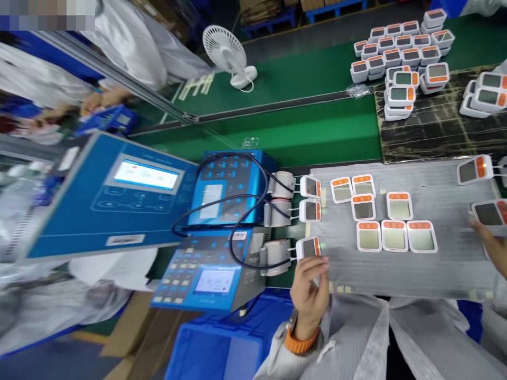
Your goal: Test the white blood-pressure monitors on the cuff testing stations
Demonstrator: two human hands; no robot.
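Note:
My left hand (310, 285) pinches the lower edge of a small white display device (307, 247) with an orange button strip. Two prongs link that device to a white cylindrical holder (277, 257) on its left. At the right edge, my right hand (493, 245), partly cut off and blurred, grips another white display device (490, 214). Above it, a device with a lit orange strip (469, 170) sits on prongs. Between my hands, several similar devices (394, 235) lie on the grey mat (336, 274).
Blue test instruments (216, 269) with dark cables stand at the left, beside a large tilted blue panel (114, 195). Stacked devices (400, 95) rest on a dark marbled board (431, 132). A white fan (225, 50) stands behind. Below is a blue bin (214, 338). Co-workers are at upper left.

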